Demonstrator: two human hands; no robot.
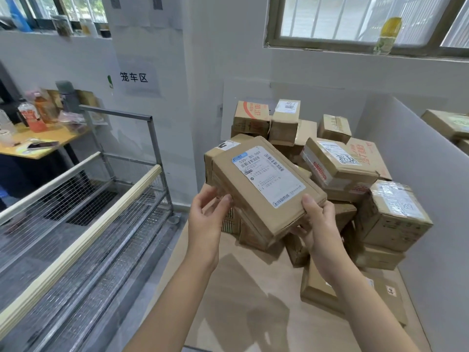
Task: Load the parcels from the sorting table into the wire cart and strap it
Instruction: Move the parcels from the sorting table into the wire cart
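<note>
2 bare forearms show above the counter [241,313], uncovered from elbow to wrist. The left hand [206,217] and right hand [321,224] are bare too, with short, plain thumbnails.

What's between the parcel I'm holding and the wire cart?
Head view: just the left hand gripping the parcel, the bare edge of the sorting table, then a strip of grey floor up to the wire cart.

You have one wide-angle view, worn on your head and facing forward and down. It looks from close range onto your left hand [206,213] and right hand [320,224], which grip the flat brown cardboard parcel with a white label [264,181] at frame centre. The pale wooden sorting table [241,326] lies below, the grey wire-mesh cart [114,275] to the left.
</note>
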